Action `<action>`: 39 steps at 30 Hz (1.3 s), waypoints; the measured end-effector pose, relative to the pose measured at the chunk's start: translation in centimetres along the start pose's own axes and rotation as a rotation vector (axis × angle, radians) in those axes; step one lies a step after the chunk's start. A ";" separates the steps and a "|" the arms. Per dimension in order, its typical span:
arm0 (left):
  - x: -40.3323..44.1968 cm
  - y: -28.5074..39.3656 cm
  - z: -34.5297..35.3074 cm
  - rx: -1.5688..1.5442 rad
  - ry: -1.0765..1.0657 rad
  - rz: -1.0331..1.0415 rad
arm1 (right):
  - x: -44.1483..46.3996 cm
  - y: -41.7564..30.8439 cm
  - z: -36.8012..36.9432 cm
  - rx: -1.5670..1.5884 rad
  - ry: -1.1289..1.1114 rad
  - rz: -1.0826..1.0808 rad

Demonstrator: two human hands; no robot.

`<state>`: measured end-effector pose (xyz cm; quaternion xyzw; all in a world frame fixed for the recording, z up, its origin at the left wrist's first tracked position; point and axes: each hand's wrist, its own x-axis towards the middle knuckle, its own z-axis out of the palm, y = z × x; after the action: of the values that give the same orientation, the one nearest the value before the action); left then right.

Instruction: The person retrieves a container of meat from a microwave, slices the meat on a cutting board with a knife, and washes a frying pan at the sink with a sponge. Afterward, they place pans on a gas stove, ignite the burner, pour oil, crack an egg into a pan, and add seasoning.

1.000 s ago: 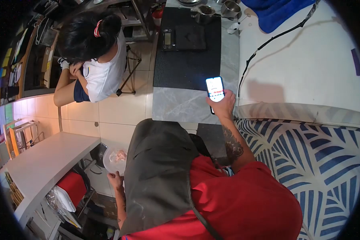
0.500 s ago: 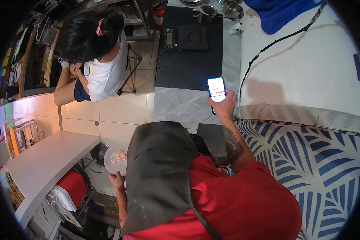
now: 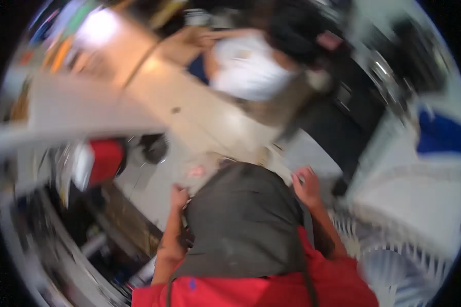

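Note:
Motion blurs the whole head view. My left hand (image 3: 179,196) is closed at the rim of a pale bowl (image 3: 191,179) with pinkish contents, left of my dark apron (image 3: 246,220). On the other side of the apron, my right hand (image 3: 306,185) is raised near the marble table's edge (image 3: 315,153). Its fingers are curled but apart, and no phone shows in it. The apron hides part of the bowl.
Ahead, a seated person in a white shirt (image 3: 251,66) is beside the table with a black mat (image 3: 333,117). A white counter (image 3: 87,110) and a red-and-white box (image 3: 105,161) stand at left. A blue cloth (image 3: 440,133) lies at right.
The view has swung to the right and blurred. My right hand has left the phone and come back beside the apron. My left hand stays at the bowl.

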<state>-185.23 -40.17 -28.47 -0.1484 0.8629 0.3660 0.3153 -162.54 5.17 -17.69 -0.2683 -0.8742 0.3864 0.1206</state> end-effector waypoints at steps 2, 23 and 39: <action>0.9 -1.4 -0.3 -0.001 0.066 -0.034 | 2.3 -4.3 3.4 0.013 -0.057 -0.136; 1.8 -19.7 -21.5 -1.358 0.817 -0.154 | 13.8 -44.5 45.3 -0.088 -1.231 -1.084; 5.4 -27.7 -52.6 -1.176 0.843 -0.138 | -9.1 -73.1 83.4 0.028 -1.294 -1.519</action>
<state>-198.74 -97.53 -18.90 -0.4758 0.5602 0.6605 -0.1535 -217.38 -91.58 -19.69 0.6255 -0.7068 0.2889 -0.1606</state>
